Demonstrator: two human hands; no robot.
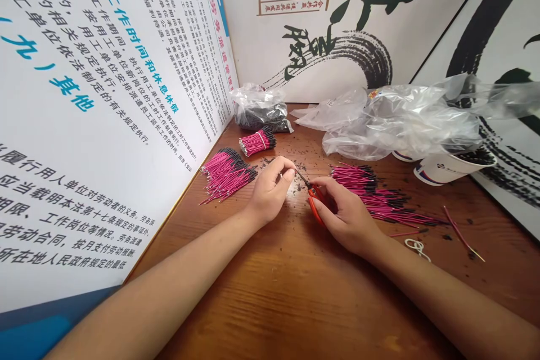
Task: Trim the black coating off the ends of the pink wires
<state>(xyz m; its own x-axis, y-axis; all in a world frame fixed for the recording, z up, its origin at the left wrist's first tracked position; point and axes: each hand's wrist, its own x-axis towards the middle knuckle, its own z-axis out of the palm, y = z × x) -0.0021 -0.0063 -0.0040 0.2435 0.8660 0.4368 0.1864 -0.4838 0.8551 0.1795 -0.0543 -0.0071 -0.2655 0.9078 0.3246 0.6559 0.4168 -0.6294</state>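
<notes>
My left hand [270, 188] rests on the wooden table [274, 292], its thumb and fingertips pinched together on something too small to make out. My right hand [343, 214] grips small red-handled scissors [314, 202], whose dark blades point up-left toward the left fingertips. A loose heap of pink wires with black ends [225, 171] lies left of my left hand. A banded bundle of the same wires [257, 142] sits behind it. More pink wires [379, 199] are spread out to the right of my right hand.
Printed boards stand along the left [97, 124] and back. A clear bag of black pieces [259, 109], crumpled plastic [400, 118] and paper cups [447, 166] sit at the rear. A white rubber band [417, 247] and a stray wire [462, 233] lie at right.
</notes>
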